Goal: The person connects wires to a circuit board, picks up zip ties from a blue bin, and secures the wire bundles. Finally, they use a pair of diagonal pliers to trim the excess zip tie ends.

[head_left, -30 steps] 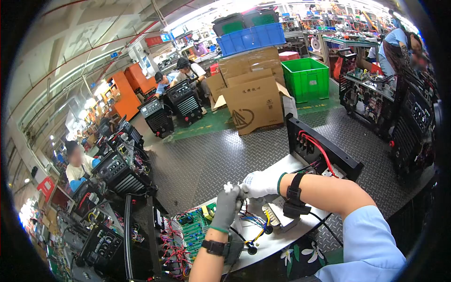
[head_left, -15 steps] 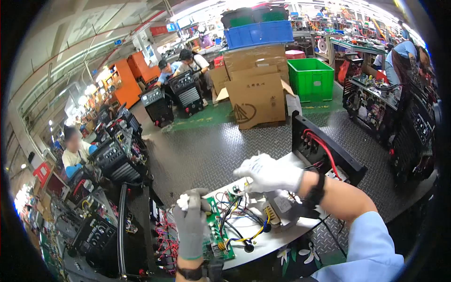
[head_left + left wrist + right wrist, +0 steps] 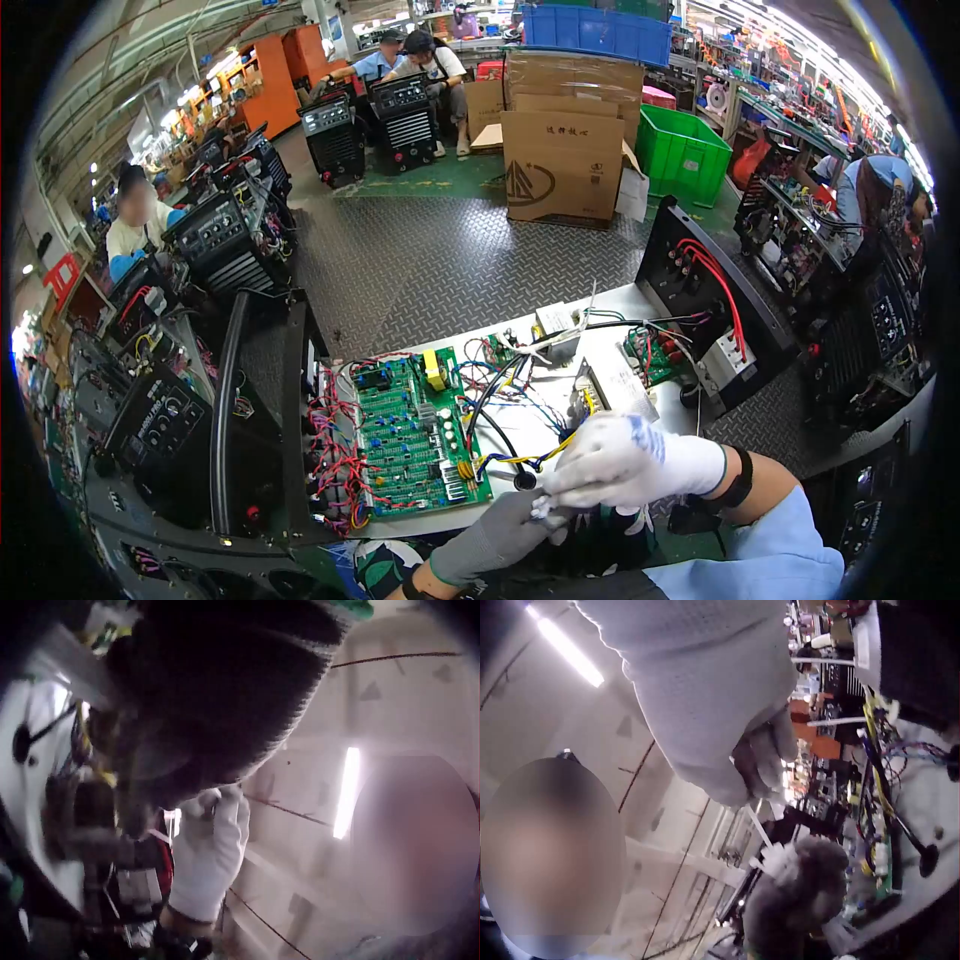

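Note:
My left hand (image 3: 505, 535), in a grey glove, grips a small bundle of white cable ties (image 3: 780, 861), whose ends poke out past the fingers. Close above it, my white-gloved right hand (image 3: 620, 462) pinches a thin white strip (image 3: 759, 827) running from the bundle. Both hands are at the near edge of a white metal base plate (image 3: 420, 524). On that plate lie a green circuit board (image 3: 405, 435) and loose wires (image 3: 515, 372). Around the wires at the back, another white tie (image 3: 590, 305) stands with its tail up.
A black end panel (image 3: 690, 290) with red cables rises at the right of the plate. Another black panel (image 3: 300, 400) stands on the left, beside bunched red wires. Beyond are a cardboard box (image 3: 560, 165), a green crate (image 3: 685, 155), and seated people by black machines (image 3: 405, 120).
Both hands, apart over the plate half a second ago, have come down together to its near edge. The right hand has reached the white bundle in the left. The head view has tilted down.

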